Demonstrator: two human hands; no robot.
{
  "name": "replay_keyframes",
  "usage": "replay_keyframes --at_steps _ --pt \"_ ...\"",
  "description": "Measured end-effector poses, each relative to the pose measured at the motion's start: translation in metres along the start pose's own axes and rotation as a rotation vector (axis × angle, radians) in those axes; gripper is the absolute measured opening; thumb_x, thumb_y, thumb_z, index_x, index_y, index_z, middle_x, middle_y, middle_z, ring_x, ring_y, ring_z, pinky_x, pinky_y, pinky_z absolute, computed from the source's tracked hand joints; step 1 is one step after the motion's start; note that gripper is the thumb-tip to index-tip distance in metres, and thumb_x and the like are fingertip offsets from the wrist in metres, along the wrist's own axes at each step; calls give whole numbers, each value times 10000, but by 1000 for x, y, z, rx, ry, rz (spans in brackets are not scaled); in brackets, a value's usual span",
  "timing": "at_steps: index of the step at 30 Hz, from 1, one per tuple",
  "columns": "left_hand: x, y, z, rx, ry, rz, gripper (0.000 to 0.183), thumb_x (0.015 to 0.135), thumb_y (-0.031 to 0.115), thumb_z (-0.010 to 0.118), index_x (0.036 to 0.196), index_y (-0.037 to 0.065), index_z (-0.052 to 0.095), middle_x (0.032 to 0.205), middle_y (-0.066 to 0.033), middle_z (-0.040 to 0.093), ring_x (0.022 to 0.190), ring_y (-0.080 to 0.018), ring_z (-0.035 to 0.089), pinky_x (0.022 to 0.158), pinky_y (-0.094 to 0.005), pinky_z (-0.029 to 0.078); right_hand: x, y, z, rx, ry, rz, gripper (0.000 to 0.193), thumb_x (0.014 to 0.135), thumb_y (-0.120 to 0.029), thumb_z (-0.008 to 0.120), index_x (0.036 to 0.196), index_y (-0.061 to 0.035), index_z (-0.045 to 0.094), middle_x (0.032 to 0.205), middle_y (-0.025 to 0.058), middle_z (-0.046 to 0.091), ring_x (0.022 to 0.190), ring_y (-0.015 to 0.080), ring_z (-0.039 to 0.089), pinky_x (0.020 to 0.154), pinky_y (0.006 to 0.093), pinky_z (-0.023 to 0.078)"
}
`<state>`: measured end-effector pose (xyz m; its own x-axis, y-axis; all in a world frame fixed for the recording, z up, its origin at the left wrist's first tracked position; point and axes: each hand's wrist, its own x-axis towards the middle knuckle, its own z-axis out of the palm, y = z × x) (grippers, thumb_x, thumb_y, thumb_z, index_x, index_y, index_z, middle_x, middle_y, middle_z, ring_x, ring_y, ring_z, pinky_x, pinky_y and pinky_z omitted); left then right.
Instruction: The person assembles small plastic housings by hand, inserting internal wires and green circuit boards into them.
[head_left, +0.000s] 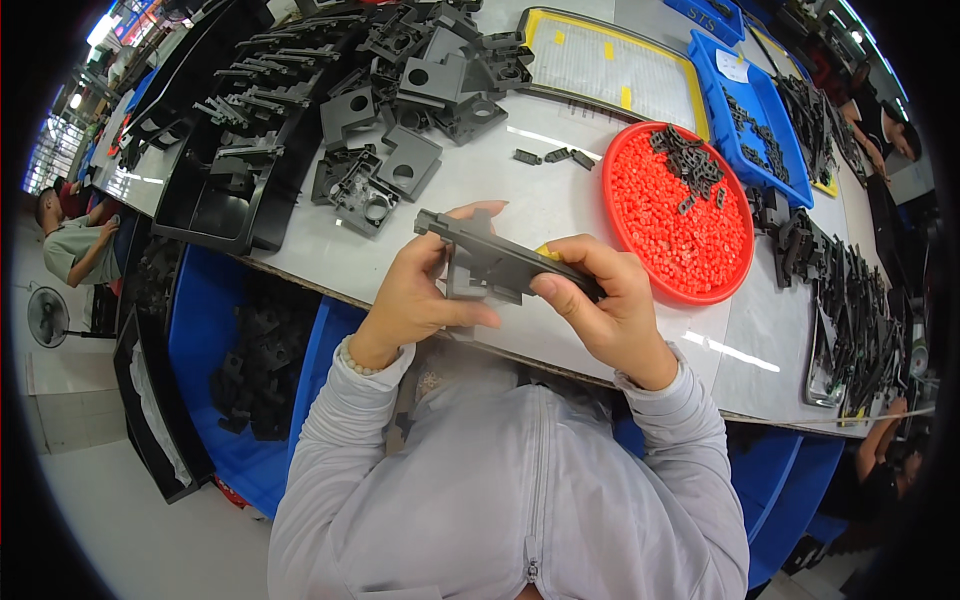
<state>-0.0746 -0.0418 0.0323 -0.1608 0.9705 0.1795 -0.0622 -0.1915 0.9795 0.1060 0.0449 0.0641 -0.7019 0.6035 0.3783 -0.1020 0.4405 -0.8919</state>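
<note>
Both hands hold a dark grey plastic part [495,252] over the near edge of the worktable, a long narrow bar with a bracket-like body below it. My left hand [412,298] is closed round the bracket end, with its fingers partly hidden behind. The bar's right end is pinched between thumb and fingers of my right hand [612,305]. Something small and yellow shows at a right fingertip; I cannot tell what it is. Beyond the hands lies a pile of grey plastic housings [410,160] with round holes.
To the right stands a round red tray [744,262] of small red pieces, with black clips on top. Few black clips [555,156] lie loose beside it. Blue bins [795,185], a yellow-edged panel [612,62], and a black box [225,235] of slim parts surround the work area.
</note>
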Motion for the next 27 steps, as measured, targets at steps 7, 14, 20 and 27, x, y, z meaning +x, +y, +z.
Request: replay_keyframes --at_steps 7,14,20,27 --pt "-7 4 1 184 -145 -77 704 574 177 850 1176 33 513 1144 -52 502 989 -151 493 882 -303 389 0 -8 -13 -250 -152 -10 172 786 -81 670 907 22 603 698 83 608 551 133 551 501 241 407" --pt "-3 6 4 359 -265 -112 605 662 278 805 1138 29 526 1170 -55 389 908 -155 503 815 -295 417 -3 -9 -17 -292 -139 -25 182 737 -163 691 864 -50 624 626 120 574 563 287 568 512 358 423" --pt "-1 8 8 472 -315 -124 532 687 345 778 1058 20 580 1243 -94 354 938 -213 516 835 -327 426 -5 -7 -23 -283 -150 -21 174 737 -157 692 858 -50 628 659 121 598 582 275 584 529 346 442" --pt "-2 8 14 468 -373 -94 521 706 342 764 1078 30 574 1216 -112 362 983 -238 507 844 -332 426 -16 -4 -23 -68 -52 68 192 723 -160 705 870 -55 639 661 104 600 577 270 577 526 347 437"
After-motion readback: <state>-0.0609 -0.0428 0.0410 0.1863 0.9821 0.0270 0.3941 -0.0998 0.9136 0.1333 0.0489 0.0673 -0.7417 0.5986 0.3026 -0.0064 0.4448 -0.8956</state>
